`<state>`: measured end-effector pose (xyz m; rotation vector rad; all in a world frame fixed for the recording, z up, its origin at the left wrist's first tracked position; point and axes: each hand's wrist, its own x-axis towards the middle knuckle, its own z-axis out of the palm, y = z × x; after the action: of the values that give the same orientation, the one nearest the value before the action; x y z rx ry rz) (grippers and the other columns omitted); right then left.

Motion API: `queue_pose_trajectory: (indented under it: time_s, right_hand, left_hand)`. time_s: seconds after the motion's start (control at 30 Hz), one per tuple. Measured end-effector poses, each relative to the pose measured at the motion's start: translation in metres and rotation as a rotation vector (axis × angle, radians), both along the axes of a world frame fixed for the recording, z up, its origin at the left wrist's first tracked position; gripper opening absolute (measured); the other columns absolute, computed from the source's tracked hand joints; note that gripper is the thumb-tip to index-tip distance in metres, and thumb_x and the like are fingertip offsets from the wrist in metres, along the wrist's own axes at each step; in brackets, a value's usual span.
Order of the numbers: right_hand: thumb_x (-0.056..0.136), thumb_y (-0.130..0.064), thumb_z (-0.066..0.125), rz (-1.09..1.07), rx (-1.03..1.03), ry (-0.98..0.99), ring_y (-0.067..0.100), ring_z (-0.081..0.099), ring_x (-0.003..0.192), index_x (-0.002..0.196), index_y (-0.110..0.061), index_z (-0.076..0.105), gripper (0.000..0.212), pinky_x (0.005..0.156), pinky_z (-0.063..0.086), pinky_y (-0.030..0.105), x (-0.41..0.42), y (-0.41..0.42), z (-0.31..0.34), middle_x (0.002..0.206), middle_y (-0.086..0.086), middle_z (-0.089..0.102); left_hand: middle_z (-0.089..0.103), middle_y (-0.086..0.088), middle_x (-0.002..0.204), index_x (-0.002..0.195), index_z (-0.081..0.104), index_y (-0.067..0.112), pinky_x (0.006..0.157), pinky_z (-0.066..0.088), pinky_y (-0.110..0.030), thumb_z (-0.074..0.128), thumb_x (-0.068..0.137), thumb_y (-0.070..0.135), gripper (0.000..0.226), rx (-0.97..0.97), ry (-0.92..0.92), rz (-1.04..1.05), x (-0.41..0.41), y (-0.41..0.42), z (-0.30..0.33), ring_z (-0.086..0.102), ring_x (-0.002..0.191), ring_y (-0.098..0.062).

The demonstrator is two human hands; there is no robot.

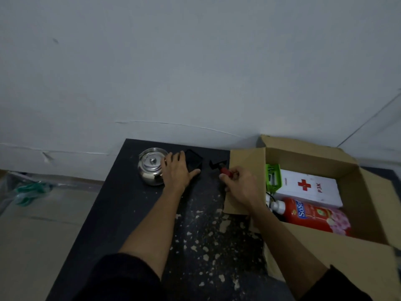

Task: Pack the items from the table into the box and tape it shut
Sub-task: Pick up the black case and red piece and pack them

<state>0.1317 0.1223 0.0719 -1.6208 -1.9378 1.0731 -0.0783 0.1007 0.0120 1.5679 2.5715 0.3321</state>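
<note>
An open cardboard box [366,192] stands on the right of the dark table [121,205]. Inside lie a white first-aid case with a red cross [308,190], a red soap bottle [312,216] and a green item [273,180]. My left hand [175,170] rests flat on a black square object [194,162], right beside a shiny steel kettle [149,168]. My right hand [240,185] is closed on a small tool with a red handle and black head [219,167], just left of the box's flap.
A grey wall rises directly behind the table. Left of the table, on the floor, lies clear plastic wrap with green items [30,192]. The table's near surface is speckled with pale flecks [201,240]. The box's near flap [338,257] hangs toward me.
</note>
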Motion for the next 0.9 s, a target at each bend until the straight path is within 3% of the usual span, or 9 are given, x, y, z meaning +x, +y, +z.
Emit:
queue_pose_trajectory:
  time_s: [0.1,0.27,0.43,0.6,0.77,0.9]
  right_hand:
    - [0.089,-0.039,0.067,0.006,0.040,-0.003,0.012,0.058,0.065,0.091,-0.019,0.062,0.021,0.054,0.040,0.024,0.007,0.003,0.002,0.070,-0.001,0.062]
    - [0.088,-0.043,0.066,-0.011,0.068,0.055,0.018,0.064,0.074,0.095,-0.021,0.066,0.023,0.069,0.052,0.037,0.019,0.012,0.007,0.079,0.001,0.068]
    - [0.087,-0.040,0.069,0.017,0.181,0.148,0.011,0.068,0.082,0.097,-0.027,0.070,0.016,0.070,0.055,0.028,0.035,0.023,0.035,0.090,-0.008,0.070]
    - [0.082,-0.041,0.075,0.073,0.335,0.215,0.004,0.066,0.083,0.109,-0.025,0.067,0.032,0.070,0.056,0.019,0.049,0.025,0.069,0.095,-0.007,0.070]
    - [0.077,-0.052,0.073,0.107,0.464,-0.015,0.006,0.064,0.079,0.104,-0.034,0.061,0.035,0.069,0.057,0.033,0.063,0.028,0.088,0.091,-0.012,0.069]
    - [0.079,-0.057,0.069,0.151,0.631,-0.224,0.012,0.058,0.091,0.107,-0.034,0.063,0.037,0.065,0.044,0.029,0.084,0.033,0.103,0.098,-0.009,0.068]
  left_hand:
    - [0.049,-0.012,0.142,0.145,0.037,0.009,0.109,0.023,-0.046,0.057,0.079,0.070,0.093,0.044,0.017,0.023,0.001,0.004,-0.003,0.038,0.133,-0.031]
    - [0.052,-0.012,0.139,0.143,0.043,0.009,0.107,0.024,-0.042,0.065,0.078,0.063,0.087,0.170,-0.051,-0.057,0.011,0.004,0.009,0.045,0.129,-0.029]
    - [0.049,-0.007,0.140,0.145,0.042,0.012,0.101,0.032,-0.040,0.072,0.077,0.055,0.086,0.294,-0.094,-0.231,0.033,-0.003,0.036,0.055,0.114,-0.028]
    - [0.050,-0.006,0.141,0.151,0.028,0.011,0.103,0.030,-0.035,0.071,0.076,0.058,0.099,0.362,-0.111,-0.371,0.064,-0.011,0.067,0.050,0.122,-0.023]
    - [0.049,-0.006,0.141,0.155,0.015,0.016,0.104,0.034,-0.037,0.073,0.075,0.059,0.108,0.422,-0.253,-0.384,0.098,-0.012,0.100,0.044,0.125,-0.026]
    - [0.046,-0.004,0.144,0.156,0.011,0.021,0.105,0.041,-0.046,0.071,0.071,0.062,0.112,0.404,-0.334,-0.440,0.121,-0.005,0.118,0.041,0.129,-0.028]
